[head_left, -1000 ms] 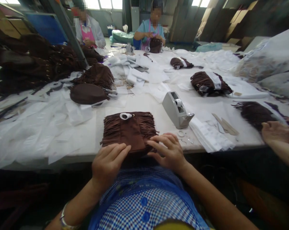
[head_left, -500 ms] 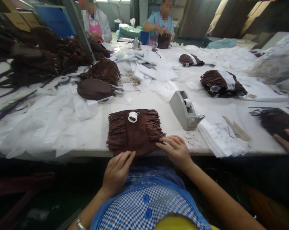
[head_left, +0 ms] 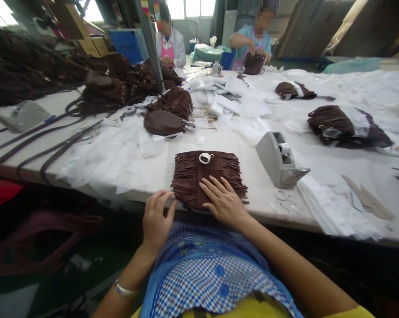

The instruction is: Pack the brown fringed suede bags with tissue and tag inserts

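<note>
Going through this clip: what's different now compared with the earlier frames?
The right hand has moved inward from the fringed bag's lower right corner and lies spread on its front panel. The left hand has shifted left to the lower left corner; contact is unclear. The white ring and tape dispenser stayed put.

Wearer's two hands [head_left: 226,206], one touched bag [head_left: 208,170], two co-workers [head_left: 175,46], two blue buttons [head_left: 223,289]

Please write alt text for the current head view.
A person's right hand lies spread on a brown fringed bag near the edge of a white table, with the left hand beside its lower left corner. A grey tape dispenser stands to the right; two people are opposite.
</note>
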A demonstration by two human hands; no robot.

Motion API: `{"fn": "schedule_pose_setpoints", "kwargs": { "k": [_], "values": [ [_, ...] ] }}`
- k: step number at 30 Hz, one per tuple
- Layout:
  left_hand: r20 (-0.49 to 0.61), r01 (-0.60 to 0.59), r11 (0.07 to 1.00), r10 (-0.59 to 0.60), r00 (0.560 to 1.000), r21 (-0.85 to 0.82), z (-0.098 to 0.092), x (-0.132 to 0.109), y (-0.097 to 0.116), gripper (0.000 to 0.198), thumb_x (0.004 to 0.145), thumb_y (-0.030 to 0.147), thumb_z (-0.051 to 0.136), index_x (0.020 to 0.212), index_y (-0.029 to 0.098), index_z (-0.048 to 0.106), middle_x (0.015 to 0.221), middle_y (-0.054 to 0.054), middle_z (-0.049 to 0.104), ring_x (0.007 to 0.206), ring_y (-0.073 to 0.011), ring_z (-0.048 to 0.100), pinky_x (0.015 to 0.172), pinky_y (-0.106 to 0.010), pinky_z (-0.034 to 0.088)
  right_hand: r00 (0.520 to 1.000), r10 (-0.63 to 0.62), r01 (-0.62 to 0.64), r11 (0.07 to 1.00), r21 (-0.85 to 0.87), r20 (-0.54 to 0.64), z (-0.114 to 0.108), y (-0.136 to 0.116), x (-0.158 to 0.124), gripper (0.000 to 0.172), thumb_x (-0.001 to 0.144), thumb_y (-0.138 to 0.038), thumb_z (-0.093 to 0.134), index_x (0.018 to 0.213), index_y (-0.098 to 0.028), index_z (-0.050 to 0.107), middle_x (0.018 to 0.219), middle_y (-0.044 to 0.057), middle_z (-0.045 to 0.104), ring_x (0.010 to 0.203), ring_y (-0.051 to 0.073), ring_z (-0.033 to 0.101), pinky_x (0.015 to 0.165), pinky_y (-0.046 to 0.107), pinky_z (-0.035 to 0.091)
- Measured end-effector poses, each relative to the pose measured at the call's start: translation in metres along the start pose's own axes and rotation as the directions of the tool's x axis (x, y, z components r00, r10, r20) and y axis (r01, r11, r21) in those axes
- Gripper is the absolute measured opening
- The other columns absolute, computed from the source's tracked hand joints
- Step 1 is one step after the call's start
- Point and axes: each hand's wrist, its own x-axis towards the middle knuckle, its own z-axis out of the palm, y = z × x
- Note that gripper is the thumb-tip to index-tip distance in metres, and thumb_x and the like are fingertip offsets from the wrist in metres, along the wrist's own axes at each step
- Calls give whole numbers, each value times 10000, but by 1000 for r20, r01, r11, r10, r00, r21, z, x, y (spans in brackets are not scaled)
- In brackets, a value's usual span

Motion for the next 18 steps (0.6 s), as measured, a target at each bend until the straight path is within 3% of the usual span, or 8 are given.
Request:
{"fn": "schedule_pose_setpoints", "kwargs": {
  "k": [3, 8, 11, 15, 16, 18],
  "values": [
    [63, 0, 998, 5, 998, -65, 8, 13, -12, 276, 951, 194, 538, 1220, 202, 602, 1208, -101, 598, 1144, -209, 597, 1004, -377, 505, 1000, 11, -11, 1000, -26, -3, -1, 1, -4, 612, 976, -404, 537, 1538, -281, 327, 1594, 36, 335, 1490, 278, 258, 1219, 530, 183],
    [114, -207, 977, 211, 971, -41, 25, 31, -36, 164, 955, 192, 509, 958, 206, 673, 995, -60, 662, 993, -178, 624, 926, -323, 522, 1000, 23, -23, 999, -34, -18, 0, 6, 5, 606, 984, -447, 503, 1535, -254, 341, 1596, 52, 334, 1494, 269, 249, 1218, 502, 195],
    [167, -247, 969, 244, 955, -8, 18, 41, -41, 195, 940, 179, 504, 842, 209, 670, 889, -48, 674, 927, -188, 627, 864, -315, 522, 998, 53, -54, 998, -28, -28, 1, 10, 13, 593, 987, -476, 480, 1521, -241, 372, 1579, 67, 366, 1484, 271, 273, 1216, 512, 191],
    [293, -155, 983, 121, 949, 97, -17, 54, -18, 189, 853, 127, 539, 911, 236, 682, 948, -14, 692, 839, -168, 659, 704, -253, 508, 996, 88, -89, 996, -8, -26, 3, 7, 18, 547, 998, -468, 452, 1492, -235, 422, 1563, 65, 398, 1479, 267, 286, 1214, 508, 195],
    [269, -101, 986, 62, 961, 134, -25, 58, -6, 196, 844, 139, 551, 939, 244, 686, 976, -8, 695, 830, -170, 664, 697, -257, 507, 995, 97, -97, 995, -4, -27, 4, 5, 18, 544, 998, -466, 451, 1488, -232, 428, 1561, 66, 402, 1479, 267, 286, 1214, 507, 194],
    [111, -30, 996, 21, 994, 84, -31, 68, 21, 198, 871, 185, 548, 1004, 234, 686, 1036, -31, 693, 909, -192, 670, 793, -289, 522, 993, 115, -115, 993, 2, -30, 6, 1, 20, 541, 997, -458, 452, 1484, -222, 435, 1554, 74, 411, 1478, 271, 285, 1215, 512, 190]
  ]
}}
